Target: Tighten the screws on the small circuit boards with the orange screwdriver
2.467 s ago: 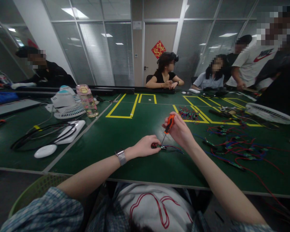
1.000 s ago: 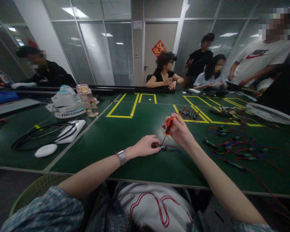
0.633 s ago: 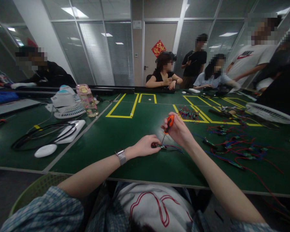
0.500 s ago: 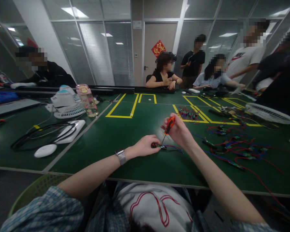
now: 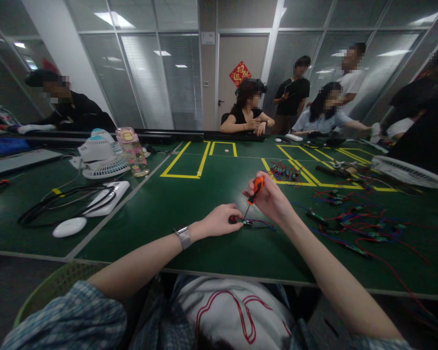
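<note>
We list the right grip [image 5: 272, 199] closed around an orange-handled screwdriver [image 5: 256, 184], held tilted with its tip down on a small wired board [image 5: 245, 222]. We list the left grip [image 5: 219, 221] pinched shut on that board's left end, holding it on the green counter [image 5: 190, 204] near its front edge. A tangle of red and blue wired boards [image 5: 354, 221] lies on the counter to the right, apart.

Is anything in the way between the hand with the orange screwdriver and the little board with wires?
Nothing visible is. The right hand grips the orange-handled screwdriver. Its thin metal shaft slants down to the small green circuit board with wires, which the left hand pins on the green table.
</note>
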### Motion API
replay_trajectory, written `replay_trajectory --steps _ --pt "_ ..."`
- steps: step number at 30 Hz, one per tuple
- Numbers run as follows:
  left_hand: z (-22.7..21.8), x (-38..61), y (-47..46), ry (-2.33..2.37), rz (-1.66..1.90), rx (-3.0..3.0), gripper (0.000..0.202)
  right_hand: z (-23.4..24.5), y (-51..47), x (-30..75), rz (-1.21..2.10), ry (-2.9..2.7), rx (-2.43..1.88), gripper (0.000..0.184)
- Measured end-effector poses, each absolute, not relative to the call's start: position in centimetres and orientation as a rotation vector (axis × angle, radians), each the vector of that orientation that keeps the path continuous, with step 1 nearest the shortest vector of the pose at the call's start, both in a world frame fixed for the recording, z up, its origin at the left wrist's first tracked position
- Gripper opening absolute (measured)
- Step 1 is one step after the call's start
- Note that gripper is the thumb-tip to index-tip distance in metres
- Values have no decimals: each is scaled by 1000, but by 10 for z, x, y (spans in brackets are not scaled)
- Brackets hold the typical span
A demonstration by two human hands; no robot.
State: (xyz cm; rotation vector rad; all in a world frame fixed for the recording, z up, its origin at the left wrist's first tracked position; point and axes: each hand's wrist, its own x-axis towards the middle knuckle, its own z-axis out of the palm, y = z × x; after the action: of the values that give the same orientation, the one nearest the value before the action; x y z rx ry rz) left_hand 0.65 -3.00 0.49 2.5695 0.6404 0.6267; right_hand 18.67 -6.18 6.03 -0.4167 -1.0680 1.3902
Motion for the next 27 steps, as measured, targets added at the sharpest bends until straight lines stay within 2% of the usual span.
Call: replay_trajectory --steps 14,21,27 --pt "6 6 -31 643 620 2570 17 56 -57 191 1294 -1065 -512 30" --pt "7 6 -30 654 597 2572 17 61 -61 186 1288 -1100 -482 24" --pt "7 6 -31 660 600 2575 17 61 -60 187 1238 -1033 -523 26"
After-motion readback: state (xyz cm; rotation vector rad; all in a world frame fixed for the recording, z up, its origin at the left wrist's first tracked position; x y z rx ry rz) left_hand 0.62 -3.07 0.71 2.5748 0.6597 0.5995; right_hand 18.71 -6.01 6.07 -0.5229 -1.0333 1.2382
